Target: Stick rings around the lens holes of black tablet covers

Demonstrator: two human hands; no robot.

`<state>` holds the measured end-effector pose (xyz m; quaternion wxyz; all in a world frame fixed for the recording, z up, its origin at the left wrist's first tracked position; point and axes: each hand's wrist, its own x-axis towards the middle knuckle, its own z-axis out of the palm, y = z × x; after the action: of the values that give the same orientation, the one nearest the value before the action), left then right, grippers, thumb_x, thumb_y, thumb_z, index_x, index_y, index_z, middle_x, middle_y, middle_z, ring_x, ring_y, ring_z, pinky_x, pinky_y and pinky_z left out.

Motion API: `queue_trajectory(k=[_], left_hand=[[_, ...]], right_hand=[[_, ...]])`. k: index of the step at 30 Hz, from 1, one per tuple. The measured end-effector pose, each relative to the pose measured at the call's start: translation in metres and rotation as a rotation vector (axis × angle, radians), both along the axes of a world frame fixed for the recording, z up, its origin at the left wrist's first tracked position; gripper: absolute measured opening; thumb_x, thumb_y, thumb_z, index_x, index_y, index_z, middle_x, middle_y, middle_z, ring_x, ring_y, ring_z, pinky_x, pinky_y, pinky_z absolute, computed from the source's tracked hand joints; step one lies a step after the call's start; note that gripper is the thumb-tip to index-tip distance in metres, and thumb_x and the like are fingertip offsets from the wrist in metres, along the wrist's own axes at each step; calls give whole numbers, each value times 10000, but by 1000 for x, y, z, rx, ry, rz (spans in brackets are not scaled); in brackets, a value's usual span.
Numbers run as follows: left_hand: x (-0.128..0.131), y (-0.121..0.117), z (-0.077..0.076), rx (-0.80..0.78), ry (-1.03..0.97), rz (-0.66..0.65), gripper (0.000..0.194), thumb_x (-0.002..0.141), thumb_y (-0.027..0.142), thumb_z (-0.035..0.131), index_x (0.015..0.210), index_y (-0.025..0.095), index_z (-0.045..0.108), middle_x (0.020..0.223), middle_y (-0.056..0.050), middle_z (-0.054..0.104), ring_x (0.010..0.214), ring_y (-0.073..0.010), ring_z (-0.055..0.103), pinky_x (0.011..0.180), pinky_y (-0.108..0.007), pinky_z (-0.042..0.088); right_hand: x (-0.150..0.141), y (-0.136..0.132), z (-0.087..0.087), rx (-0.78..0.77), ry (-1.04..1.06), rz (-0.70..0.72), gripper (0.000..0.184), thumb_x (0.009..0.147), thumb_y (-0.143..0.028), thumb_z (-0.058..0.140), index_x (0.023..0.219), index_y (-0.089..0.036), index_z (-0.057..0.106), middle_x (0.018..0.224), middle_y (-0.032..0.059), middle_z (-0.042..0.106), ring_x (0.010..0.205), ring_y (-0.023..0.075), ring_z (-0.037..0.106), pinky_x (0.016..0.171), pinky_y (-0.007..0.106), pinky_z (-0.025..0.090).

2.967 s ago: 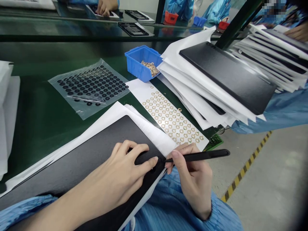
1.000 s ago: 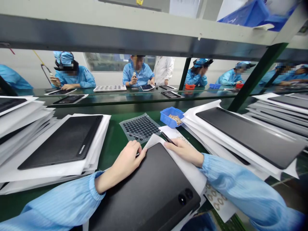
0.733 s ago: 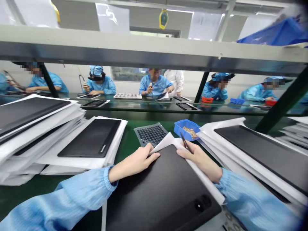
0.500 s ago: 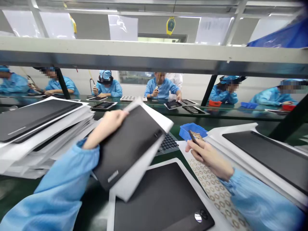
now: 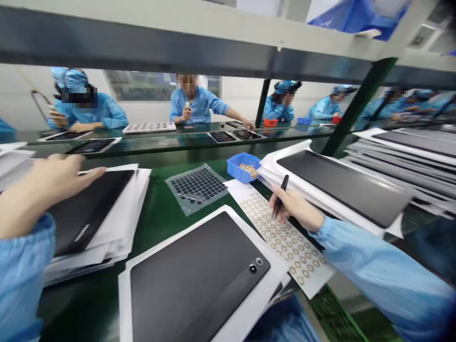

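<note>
My left hand (image 5: 53,190) is over the left-hand stack, on or just above its top black tablet back cover (image 5: 107,199); its thumb is stretched out and nothing is gripped. My right hand (image 5: 299,206) holds black tweezers (image 5: 280,197), tips pointing down at a white sheet of ring-shaped stickers (image 5: 267,209). Whether the tips touch a ring I cannot tell. In front of me another black tablet back cover (image 5: 192,280) lies on white paper, with two round camera spots near its right corner. A clear sheet of black round pieces (image 5: 199,185) lies behind it.
A blue bin (image 5: 233,166) with small tan pieces stands behind the sticker sheet. To the right are covers on white paper (image 5: 342,185) and another stack (image 5: 399,161). A shelf beam (image 5: 213,38) crosses overhead. Co-workers in blue sit across the bench.
My left hand has carried a tablet back cover with white paper leftward onto the left stack and loosened its fingers. My right hand has brought the tweezers down to the sticker sheet. The view has turned right.
</note>
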<state>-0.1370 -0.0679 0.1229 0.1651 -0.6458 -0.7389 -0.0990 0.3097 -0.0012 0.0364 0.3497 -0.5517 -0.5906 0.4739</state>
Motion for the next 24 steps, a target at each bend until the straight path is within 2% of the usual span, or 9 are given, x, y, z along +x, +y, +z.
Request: queue_trajectory(k=[2,3,4,6,9,12,15,19,24], left_hand=[[57,10,-10,26,-15,-245,837,800,687,183,1071,-4,570,1043,-166,598,1080,-387,522,939,-544,375],[91,15,-19,-23,-12,-390,695,842,628,264,1135,77,571,1119,-112,603,1116,-292,522,1002,-426,364],[125,21,-29,-68,-7,-519,569,867,576,329,1149,150,580,1150,-65,607,1131,-238,516,1012,-346,364],[188,37,-54,-210,8,-788,410,894,448,452,1172,172,573,1235,-69,577,1174,-228,483,1020,-323,356],[247,68,-89,-260,21,-903,364,902,412,510,1137,144,584,1245,-114,564,1190,-242,465,1013,-344,361],[266,94,-115,-259,14,-903,341,910,388,527,1125,126,571,1206,-117,566,1131,-241,514,967,-421,403],[266,102,-131,-249,-6,-886,320,913,392,529,1107,141,571,1160,-90,572,1067,-228,550,910,-443,444],[264,97,-141,-245,-36,-876,331,901,422,531,1076,144,573,1109,-84,572,1048,-231,538,888,-433,446],[265,97,-144,-235,-80,-869,394,897,425,521,1184,155,519,1198,-102,522,1084,-250,498,910,-446,415]], right_hand=[[1,7,-9,28,38,-29,402,887,-442,520,624,-142,570,495,66,634,440,156,644,437,226,547],[0,13,-14,52,49,-36,336,880,-399,550,663,-143,573,557,74,663,518,170,679,511,245,579],[-2,19,-19,82,57,-41,273,869,-358,577,701,-143,574,612,77,682,582,179,699,570,262,595],[-6,35,-29,151,60,-55,189,851,-305,607,759,-146,563,660,68,688,637,190,709,614,288,602],[-12,60,-42,262,28,-98,187,850,-316,599,779,-150,550,641,61,673,627,208,702,601,324,597],[-15,81,-51,374,-23,-154,225,857,-342,585,753,-145,559,646,71,672,643,208,694,627,335,584],[-16,94,-59,450,-64,-204,232,875,-346,571,790,-130,575,678,41,674,656,171,682,665,326,569],[-17,98,-67,485,-93,-258,262,901,-366,503,863,-116,572,690,68,693,623,181,681,647,312,555],[-17,97,-70,463,-107,-233,292,901,-392,490,848,-120,583,649,84,692,617,198,689,638,297,550]])
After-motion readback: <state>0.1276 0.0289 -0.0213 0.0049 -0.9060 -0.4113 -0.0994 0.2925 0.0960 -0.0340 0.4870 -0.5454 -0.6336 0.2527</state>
